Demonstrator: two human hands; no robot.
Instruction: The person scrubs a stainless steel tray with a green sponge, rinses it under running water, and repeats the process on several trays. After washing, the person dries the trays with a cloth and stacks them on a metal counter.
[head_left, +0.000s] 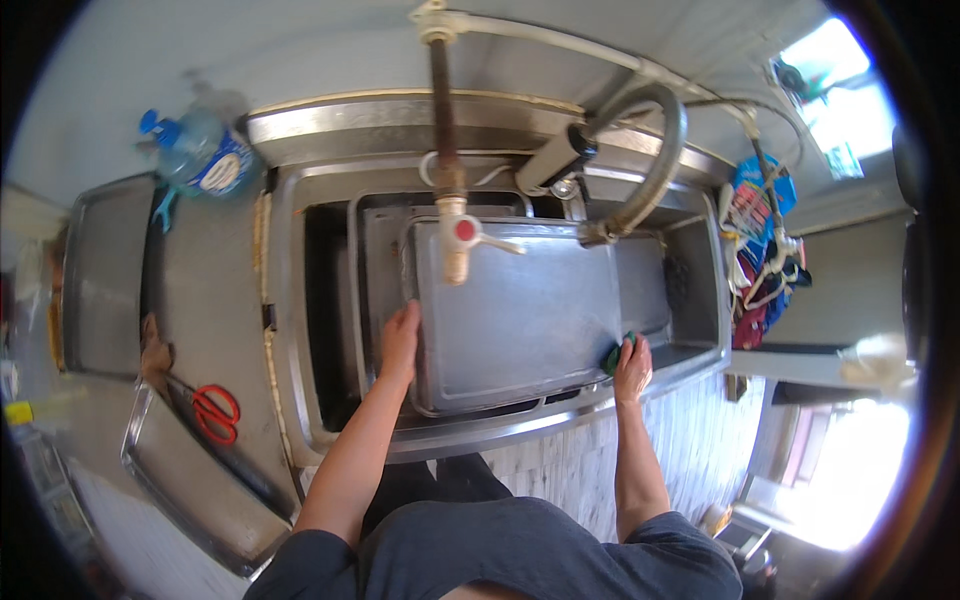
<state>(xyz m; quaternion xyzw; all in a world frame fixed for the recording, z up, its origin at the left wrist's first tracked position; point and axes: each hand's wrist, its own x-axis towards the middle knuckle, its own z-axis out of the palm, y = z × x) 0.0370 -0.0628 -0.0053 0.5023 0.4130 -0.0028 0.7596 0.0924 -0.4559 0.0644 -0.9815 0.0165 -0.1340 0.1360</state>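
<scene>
A rectangular metal sheet tray (517, 307) lies across the sink, its flat face turned up. My left hand (401, 343) holds the tray by its left rim, with some of the fingers hidden behind the edge. Pressed in my right hand (634, 371) is a green scouring pad (615, 358), touching the tray near its lower right corner. Below this tray, other metal trays (379, 262) show in the stainless steel sink (709, 300). A white plastic tap with a red-centred handle (461, 232) hangs over the tray's upper left part.
A flexible grey hose spout (671, 150) arches over the sink's right half. On the left counter (214, 300) are red-handled scissors (215, 414) and a large clear bottle with a blue trigger (199, 154). More metal trays (109, 281) stand further left. Bags and cloths (761, 247) hang at right.
</scene>
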